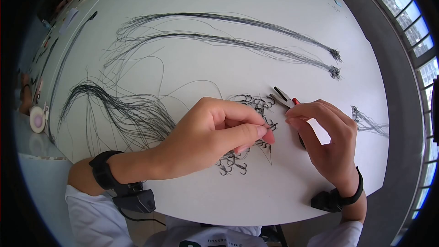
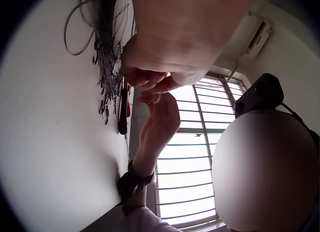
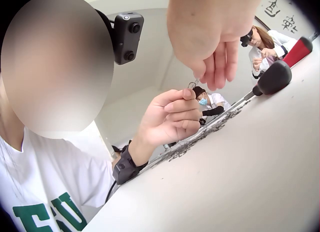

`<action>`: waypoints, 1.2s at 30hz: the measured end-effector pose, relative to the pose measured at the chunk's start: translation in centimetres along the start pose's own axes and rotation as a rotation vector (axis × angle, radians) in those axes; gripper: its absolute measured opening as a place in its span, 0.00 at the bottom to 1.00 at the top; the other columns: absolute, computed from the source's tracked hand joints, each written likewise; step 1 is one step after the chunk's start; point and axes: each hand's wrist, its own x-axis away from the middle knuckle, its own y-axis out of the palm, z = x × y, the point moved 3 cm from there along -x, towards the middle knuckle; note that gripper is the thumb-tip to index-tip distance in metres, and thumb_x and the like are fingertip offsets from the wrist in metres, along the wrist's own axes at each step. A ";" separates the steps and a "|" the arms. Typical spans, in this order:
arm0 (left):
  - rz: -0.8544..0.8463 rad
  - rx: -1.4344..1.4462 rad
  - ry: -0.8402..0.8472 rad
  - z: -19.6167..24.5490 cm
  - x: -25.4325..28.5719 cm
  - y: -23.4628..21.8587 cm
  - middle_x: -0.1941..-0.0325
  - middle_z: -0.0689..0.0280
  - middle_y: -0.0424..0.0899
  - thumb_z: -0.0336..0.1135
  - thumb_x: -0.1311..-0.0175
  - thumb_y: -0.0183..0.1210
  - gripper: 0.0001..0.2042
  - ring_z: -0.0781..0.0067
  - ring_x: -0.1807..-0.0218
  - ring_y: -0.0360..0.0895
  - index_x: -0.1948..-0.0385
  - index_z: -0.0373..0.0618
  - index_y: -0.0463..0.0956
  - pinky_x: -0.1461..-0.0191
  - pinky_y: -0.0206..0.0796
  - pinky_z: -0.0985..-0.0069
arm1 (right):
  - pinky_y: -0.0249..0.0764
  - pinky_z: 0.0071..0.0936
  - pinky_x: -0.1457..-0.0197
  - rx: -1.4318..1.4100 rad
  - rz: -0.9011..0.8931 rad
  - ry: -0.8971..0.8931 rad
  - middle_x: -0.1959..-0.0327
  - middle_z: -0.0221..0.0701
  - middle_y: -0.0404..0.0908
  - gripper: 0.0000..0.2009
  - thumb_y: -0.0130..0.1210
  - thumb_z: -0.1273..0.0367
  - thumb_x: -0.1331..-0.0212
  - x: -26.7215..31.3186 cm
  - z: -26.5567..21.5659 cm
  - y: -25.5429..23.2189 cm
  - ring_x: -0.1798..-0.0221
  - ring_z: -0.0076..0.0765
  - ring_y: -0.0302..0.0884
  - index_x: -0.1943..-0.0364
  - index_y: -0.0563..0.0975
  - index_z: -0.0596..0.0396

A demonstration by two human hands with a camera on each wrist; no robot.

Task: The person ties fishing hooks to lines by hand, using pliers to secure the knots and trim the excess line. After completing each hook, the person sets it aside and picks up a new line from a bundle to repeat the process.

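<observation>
Two hands above a white table (image 1: 192, 206). The left hand (image 1: 217, 132) pinches a small hook (image 1: 274, 126) between thumb and fingertips, over a pile (image 1: 249, 98) of similar hooks. The right hand (image 1: 327, 132) is raised nearby, thumb and fingertips close together; whether they grasp a fine thread cannot be told. A tool (image 1: 290, 104) lies beside it, partly hidden. The hook should prove light, stiff and sharp, best taken by the shank, clear of its points; the dark lines (image 1: 121, 103) at left look thin, springy and apt to tangle.
</observation>
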 end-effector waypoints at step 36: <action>0.209 -0.037 0.191 0.4 0.0 -1.5 0.67 0.64 0.80 0.29 0.35 0.50 0.09 0.86 0.74 0.61 0.64 0.31 0.77 0.70 0.57 0.87 | 0.69 0.32 0.64 -0.140 -0.132 0.032 0.66 0.44 0.73 0.06 0.55 0.76 0.51 -0.2 0.1 -0.2 0.68 0.45 0.70 0.76 0.70 0.63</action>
